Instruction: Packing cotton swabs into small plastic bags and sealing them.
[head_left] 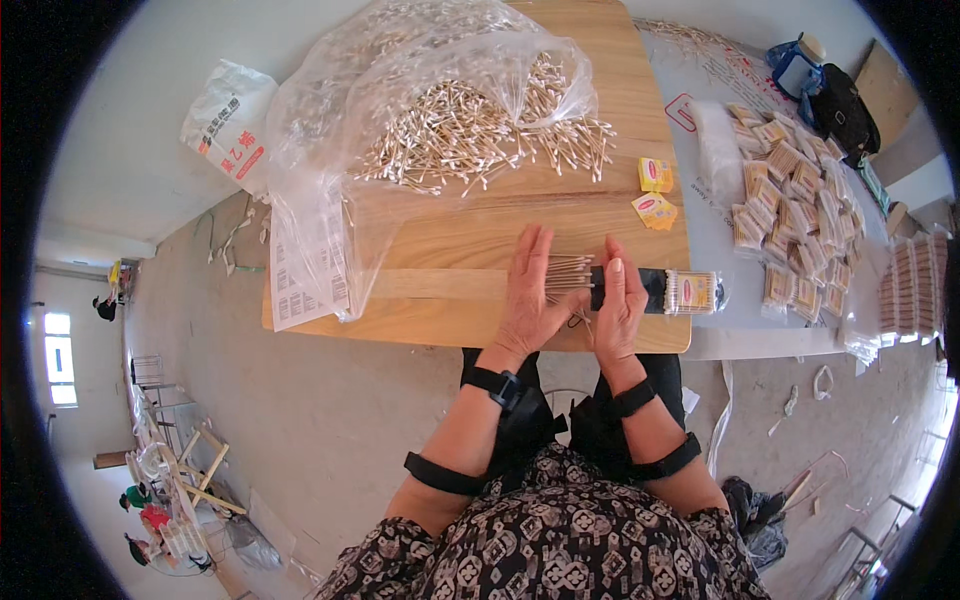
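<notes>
A small bundle of cotton swabs (568,275) lies between my two hands near the table's front edge. My left hand (528,300) stands at the bundle's left end, fingers stretched out and together, its thumb reaching toward the swabs. At the other end is my right hand (620,305), fingers straight, beside a black holder (654,290). Its palm side is partly hidden. To the right of the holder sits a clear pack of swabs with a yellow label (693,292). A large heap of loose swabs (450,130) spills from a clear plastic bag (330,110) across the table's far side.
Yellow cards (655,210) lie on the wooden table (440,240), right of the heap. A printed sheet (305,265) hangs at its left edge. On the adjoining grey surface (715,255) are many filled packs (795,200) and a black bag (845,110). People (150,520) are at far left.
</notes>
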